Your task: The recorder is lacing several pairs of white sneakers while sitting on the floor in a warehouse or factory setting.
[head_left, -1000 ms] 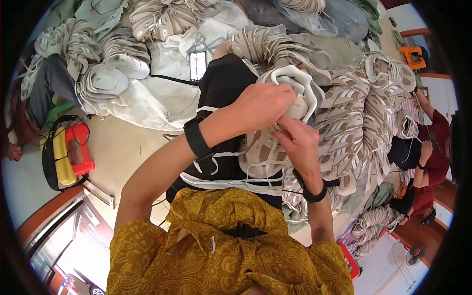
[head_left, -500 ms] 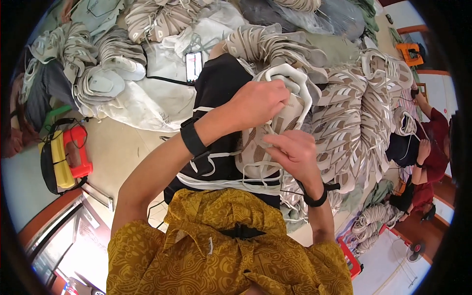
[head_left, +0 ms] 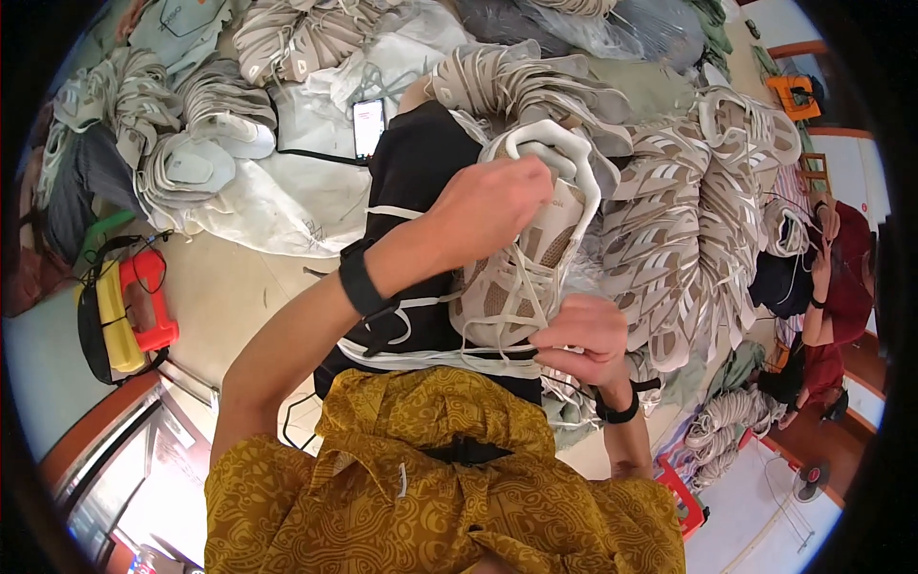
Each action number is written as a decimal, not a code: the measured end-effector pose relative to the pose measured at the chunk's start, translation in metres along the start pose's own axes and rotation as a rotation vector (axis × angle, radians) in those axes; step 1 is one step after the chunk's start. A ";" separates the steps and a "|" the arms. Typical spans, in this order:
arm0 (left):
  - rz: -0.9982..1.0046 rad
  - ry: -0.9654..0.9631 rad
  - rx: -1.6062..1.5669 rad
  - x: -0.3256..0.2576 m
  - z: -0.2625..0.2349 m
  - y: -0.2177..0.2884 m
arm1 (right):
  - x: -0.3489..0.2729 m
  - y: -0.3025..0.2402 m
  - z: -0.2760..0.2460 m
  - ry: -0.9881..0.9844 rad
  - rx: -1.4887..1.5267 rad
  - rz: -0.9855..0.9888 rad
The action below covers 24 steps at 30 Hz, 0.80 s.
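A beige-and-white shoe upper [head_left: 507,287] rests on my lap over black trousers, its white padded collar pointing away from me. A pale shoelace [head_left: 524,280] crosses its front in loose strands. My left hand [head_left: 509,196] is closed in a fist over the left side of the collar; what its fingers hold is hidden. Low on the right, by the toe end, my right hand [head_left: 585,335] is closed in a pinch on the lace. More white laces [head_left: 430,361] lie across my lap.
Rows of nested shoe uppers [head_left: 674,225] stand close on the right, with others [head_left: 521,81] ahead and further stacks [head_left: 196,158] at the left. A phone [head_left: 368,128] lies on white sacking. Past the right-hand row, a person in dark red [head_left: 846,263] handles white cords.
My right hand has moved down and slightly right, away from the upper's middle, uncovering the laced front. The left hand has shifted slightly left and stays closed by the collar.
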<state>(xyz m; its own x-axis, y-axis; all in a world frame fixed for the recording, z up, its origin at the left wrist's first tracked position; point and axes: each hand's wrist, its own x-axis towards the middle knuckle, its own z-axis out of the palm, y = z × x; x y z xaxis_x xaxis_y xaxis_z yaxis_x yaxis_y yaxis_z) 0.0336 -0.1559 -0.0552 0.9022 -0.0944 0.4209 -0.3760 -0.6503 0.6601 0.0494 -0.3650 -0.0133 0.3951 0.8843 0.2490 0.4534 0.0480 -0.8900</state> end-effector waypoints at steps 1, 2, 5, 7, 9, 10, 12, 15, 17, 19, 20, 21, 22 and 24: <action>0.072 0.015 0.086 -0.001 -0.002 0.004 | -0.001 0.000 -0.004 0.006 -0.002 0.002; 0.077 0.007 0.080 -0.005 -0.005 0.013 | -0.003 0.001 -0.006 0.038 0.003 0.002; 0.168 -0.093 0.087 -0.024 -0.011 0.039 | -0.004 0.004 -0.009 0.092 0.044 -0.006; 0.131 -0.292 0.076 -0.036 -0.011 0.041 | -0.003 0.005 -0.009 0.108 0.083 -0.016; 0.122 -0.279 0.095 -0.045 -0.009 0.034 | 0.001 0.004 -0.008 0.043 -0.014 -0.034; 0.135 -0.199 0.101 -0.046 -0.010 0.030 | 0.000 0.004 -0.006 0.046 -0.015 -0.032; 0.151 -0.119 0.104 -0.048 -0.011 0.028 | -0.005 0.005 0.000 0.073 -0.092 0.162; 0.179 -0.178 0.114 -0.049 -0.014 0.035 | -0.010 0.003 0.004 0.193 0.096 0.480; 0.247 -0.191 -0.001 -0.056 -0.010 0.057 | -0.008 0.006 0.001 0.266 0.132 0.483; 0.268 -0.199 -0.026 -0.066 -0.008 0.093 | 0.002 0.006 -0.002 0.337 0.168 0.488; 0.288 -0.204 -0.043 -0.068 -0.006 0.105 | 0.015 -0.002 -0.005 0.243 0.060 0.463; 0.292 -0.204 -0.049 -0.067 -0.002 0.108 | 0.024 -0.005 -0.004 0.149 -0.047 0.438; 0.273 -0.202 -0.037 -0.066 0.002 0.110 | 0.029 -0.002 -0.001 0.055 -0.199 0.399; 0.257 -0.225 -0.008 -0.062 0.007 0.111 | 0.037 0.003 0.013 0.019 -0.353 0.290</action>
<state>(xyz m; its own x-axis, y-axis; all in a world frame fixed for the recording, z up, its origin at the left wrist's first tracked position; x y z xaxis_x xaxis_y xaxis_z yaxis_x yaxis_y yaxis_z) -0.0630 -0.2279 -0.0125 0.8015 -0.4190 0.4266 -0.5978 -0.5779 0.5555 0.0549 -0.3262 -0.0115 0.5587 0.8291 0.0189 0.5656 -0.3642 -0.7399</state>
